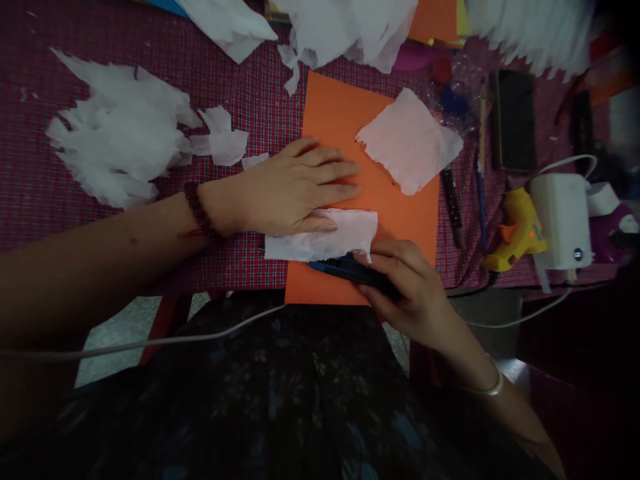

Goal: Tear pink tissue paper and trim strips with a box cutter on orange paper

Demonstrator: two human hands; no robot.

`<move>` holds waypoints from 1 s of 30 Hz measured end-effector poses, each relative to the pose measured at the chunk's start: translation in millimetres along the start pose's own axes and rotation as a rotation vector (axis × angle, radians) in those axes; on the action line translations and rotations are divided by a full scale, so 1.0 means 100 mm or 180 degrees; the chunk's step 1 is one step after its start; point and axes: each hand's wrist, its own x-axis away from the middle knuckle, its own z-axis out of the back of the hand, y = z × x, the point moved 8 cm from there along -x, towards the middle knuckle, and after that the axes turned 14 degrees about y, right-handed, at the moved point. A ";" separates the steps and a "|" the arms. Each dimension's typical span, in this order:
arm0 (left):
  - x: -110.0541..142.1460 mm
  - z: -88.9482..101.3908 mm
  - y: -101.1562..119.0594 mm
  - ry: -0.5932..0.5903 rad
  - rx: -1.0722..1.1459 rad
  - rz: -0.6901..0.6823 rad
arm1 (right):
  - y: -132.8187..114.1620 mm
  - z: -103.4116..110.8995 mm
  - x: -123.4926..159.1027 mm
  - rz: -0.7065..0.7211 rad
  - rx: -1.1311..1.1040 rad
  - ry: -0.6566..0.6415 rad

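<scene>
A folded strip of white tissue paper [325, 241] lies partly across an orange sheet [320, 287] and partly over the cloth. My left hand [295, 183] rests flat with fingers outstretched, its thumb pressing on the strip and its fingertips over the orange sheet. In my right hand [410, 283] is a slim black-and-blue hand tool [350, 270], its exact kind unclear. The tool lies along the strip's near edge, and its far side is partly covered by the tissue. To the right, a loose squarish piece of white tissue [410, 140] sits on the orange sheet.
Crumpled tissue [125, 133] and small scraps [223, 137] lie at left. More tissue [350, 27] is at the back. On the right are a phone [515, 120], a pencil [481, 133], a yellow glue gun [517, 230] and a white box [560, 220]. A white cable [175, 339] crosses my lap.
</scene>
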 end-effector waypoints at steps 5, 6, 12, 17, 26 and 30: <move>0.00 0.00 0.01 0.0037 0.0053 0.0097 | -0.08 -0.05 0.01 0.0051 0.0016 0.0014; 0.01 -0.01 0.02 0.0034 0.0033 0.0104 | -0.09 -0.05 0.03 0.0041 0.0016 0.0016; 0.02 -0.02 0.07 -0.0010 -0.0154 0.0012 | -0.16 0.01 0.20 -0.0113 0.0057 0.0012; 0.02 -0.01 0.07 -0.0003 -0.0185 0.0026 | -0.15 0.06 0.27 -0.0172 0.0073 0.0002; 0.03 0.01 0.06 0.0021 -0.0165 0.0023 | -0.10 0.01 0.18 -0.0176 0.0101 0.0106; 0.02 0.02 0.07 0.0047 -0.0131 0.0012 | -0.13 -0.05 0.09 -0.0100 0.0097 0.0091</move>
